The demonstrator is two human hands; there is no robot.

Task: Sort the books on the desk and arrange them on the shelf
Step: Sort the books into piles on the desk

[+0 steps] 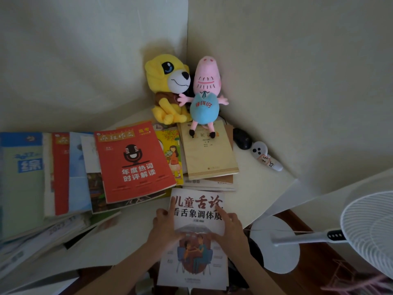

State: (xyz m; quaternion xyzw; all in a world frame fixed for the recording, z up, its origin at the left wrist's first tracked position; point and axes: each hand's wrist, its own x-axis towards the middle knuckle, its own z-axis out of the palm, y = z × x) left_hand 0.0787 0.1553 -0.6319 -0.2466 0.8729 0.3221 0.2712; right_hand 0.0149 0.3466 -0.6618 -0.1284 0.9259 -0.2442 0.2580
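A white book [196, 235] with large red and black Chinese title characters and a drawing of two people is held over the near edge of the desk [261, 188]. My left hand [164, 227] grips its left edge and my right hand [230, 228] grips its right edge. Behind it a red book with a microphone picture [134, 160] tops a spread of several books. A tan book [209, 156] lies on a small stack to its right. More books [23, 173] fan out across the left of the desk.
A yellow plush dog [168, 88] and a pink plush pig [205, 92] sit in the wall corner; the pig's feet rest on the tan book. A black mouse [242, 138] and a white gadget [265, 155] lie at the right. A white standing fan [370, 228] stands right of the desk.
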